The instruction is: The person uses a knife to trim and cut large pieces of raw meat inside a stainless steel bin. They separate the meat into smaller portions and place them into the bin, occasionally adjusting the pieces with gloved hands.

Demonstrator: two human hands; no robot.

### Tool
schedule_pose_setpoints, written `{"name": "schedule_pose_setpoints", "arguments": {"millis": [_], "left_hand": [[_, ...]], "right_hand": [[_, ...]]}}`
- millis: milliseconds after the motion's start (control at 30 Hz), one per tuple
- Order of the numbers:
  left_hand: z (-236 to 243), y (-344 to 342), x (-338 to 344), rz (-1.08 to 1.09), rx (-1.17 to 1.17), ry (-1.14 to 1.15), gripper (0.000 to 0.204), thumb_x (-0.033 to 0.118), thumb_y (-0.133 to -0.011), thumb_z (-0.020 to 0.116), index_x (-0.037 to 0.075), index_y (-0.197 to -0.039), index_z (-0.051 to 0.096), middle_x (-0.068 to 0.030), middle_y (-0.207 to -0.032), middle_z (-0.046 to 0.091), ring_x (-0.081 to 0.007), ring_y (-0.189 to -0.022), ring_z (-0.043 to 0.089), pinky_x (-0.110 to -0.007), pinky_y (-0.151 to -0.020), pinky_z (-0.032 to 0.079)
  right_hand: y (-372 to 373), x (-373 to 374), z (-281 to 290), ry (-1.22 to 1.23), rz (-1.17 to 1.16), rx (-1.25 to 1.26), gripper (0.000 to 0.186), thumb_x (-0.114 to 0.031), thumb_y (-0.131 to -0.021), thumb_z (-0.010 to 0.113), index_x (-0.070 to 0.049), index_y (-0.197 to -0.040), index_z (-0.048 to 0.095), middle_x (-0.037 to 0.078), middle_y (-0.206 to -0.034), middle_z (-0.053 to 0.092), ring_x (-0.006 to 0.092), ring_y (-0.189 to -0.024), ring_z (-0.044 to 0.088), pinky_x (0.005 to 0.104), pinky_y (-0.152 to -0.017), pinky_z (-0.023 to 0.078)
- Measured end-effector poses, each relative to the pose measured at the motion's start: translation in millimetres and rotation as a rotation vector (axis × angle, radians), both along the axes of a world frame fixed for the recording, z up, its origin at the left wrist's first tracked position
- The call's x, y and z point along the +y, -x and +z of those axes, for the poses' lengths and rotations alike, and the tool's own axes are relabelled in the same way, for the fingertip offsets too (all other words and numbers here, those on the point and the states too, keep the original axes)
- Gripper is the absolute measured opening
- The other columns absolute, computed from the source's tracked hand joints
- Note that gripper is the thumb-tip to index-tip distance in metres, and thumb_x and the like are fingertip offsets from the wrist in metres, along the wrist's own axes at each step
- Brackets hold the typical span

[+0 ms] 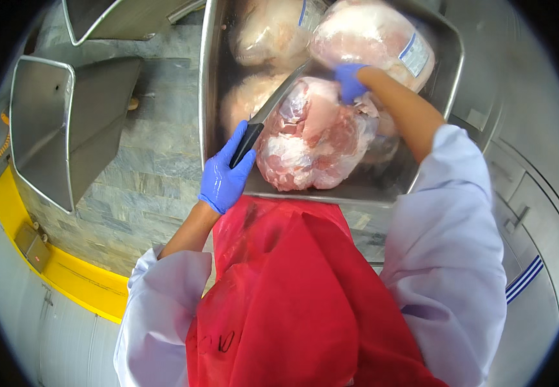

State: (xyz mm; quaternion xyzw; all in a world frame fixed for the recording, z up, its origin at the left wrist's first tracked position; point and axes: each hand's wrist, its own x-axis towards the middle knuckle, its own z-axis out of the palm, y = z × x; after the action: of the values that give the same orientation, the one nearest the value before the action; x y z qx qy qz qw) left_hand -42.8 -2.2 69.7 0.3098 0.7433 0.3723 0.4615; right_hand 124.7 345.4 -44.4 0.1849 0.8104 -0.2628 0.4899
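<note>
The black-handled knife (271, 105) is in my left hand (226, 173), gloved in blue, with its fingers wrapped round the handle. Its blade slants away to the upper right, along the left side of a large piece of raw meat (315, 145). This unwrapped, pink and white meat lies at the near side of a deep metal tub (455, 64). At the meat's far right edge is my right hand (351, 82), also in a blue glove. It is somewhat blurred and curled closed, its fingertips down against the meat; what they pinch is hidden.
Bagged pieces of meat (373, 40) with labels fill the far part of the tub; another pale bagged piece (244, 100) lies behind the knife. Empty metal bins (42, 129) stand at left on the tiled floor (144, 168), by a yellow kerb (76, 280). My red apron (292, 290) nears the tub.
</note>
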Motion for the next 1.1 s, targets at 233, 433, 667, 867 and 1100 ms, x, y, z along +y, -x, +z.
{"name": "schedule_pose_setpoints", "arguments": {"millis": [233,433,667,867,1100], "left_hand": [[18,2,6,0.003,-0.108,0.018,0.061,0.013,-0.096,0.066,0.012,-0.153,0.045,-0.0155,-0.126,0.070,-0.0102,-0.105,0.064,-0.029,-0.092,0.050],[6,12,14,-0.092,-0.173,0.024,0.061,0.011,-0.097,0.065,0.012,-0.154,0.044,-0.0084,-0.132,0.068,-0.0049,-0.110,0.055,-0.025,-0.098,0.046],[27,-21,41,-0.333,-0.161,0.098,0.060,0.007,-0.097,0.063,0.008,-0.154,0.043,-0.0073,-0.134,0.065,-0.0057,-0.111,0.054,-0.025,-0.098,0.045],[41,-53,46,-0.311,-0.149,0.177,0.059,0.005,-0.097,0.061,0.006,-0.153,0.044,-0.0080,-0.139,0.061,-0.0086,-0.118,0.054,-0.026,-0.102,0.043],[43,-54,16,-0.340,0.074,0.152,0.053,0.010,-0.098,0.064,-0.001,-0.147,0.049,-0.0128,-0.137,0.062,-0.0152,-0.123,0.058,-0.030,-0.104,0.045]], "right_hand": [[-103,13,60,0.143,-0.439,0.027,0.031,-0.024,-0.064,0.080,0.000,-0.083,0.075,0.011,-0.072,0.072,0.0165,-0.066,0.066,0.0357,-0.064,0.054],[-218,-88,34,0.184,-1.005,0.103,0.026,-0.024,-0.072,0.083,-0.001,-0.083,0.075,0.003,-0.073,0.068,0.0086,-0.070,0.058,0.0328,-0.065,0.052],[-279,-195,-19,0.315,-1.426,0.218,0.031,-0.030,-0.082,0.081,0.000,-0.085,0.075,0.004,-0.072,0.068,0.0072,-0.067,0.058,0.0307,-0.058,0.050],[-227,-271,6,0.371,-1.913,0.328,0.030,-0.025,-0.082,0.082,0.004,-0.090,0.076,0.007,-0.081,0.074,0.0116,-0.071,0.067,0.0312,-0.062,0.055],[-163,-335,4,0.554,-2.152,0.423,0.029,-0.016,-0.086,0.079,0.007,-0.101,0.072,0.010,-0.095,0.072,0.0175,-0.079,0.070,0.0377,-0.067,0.063]]}}
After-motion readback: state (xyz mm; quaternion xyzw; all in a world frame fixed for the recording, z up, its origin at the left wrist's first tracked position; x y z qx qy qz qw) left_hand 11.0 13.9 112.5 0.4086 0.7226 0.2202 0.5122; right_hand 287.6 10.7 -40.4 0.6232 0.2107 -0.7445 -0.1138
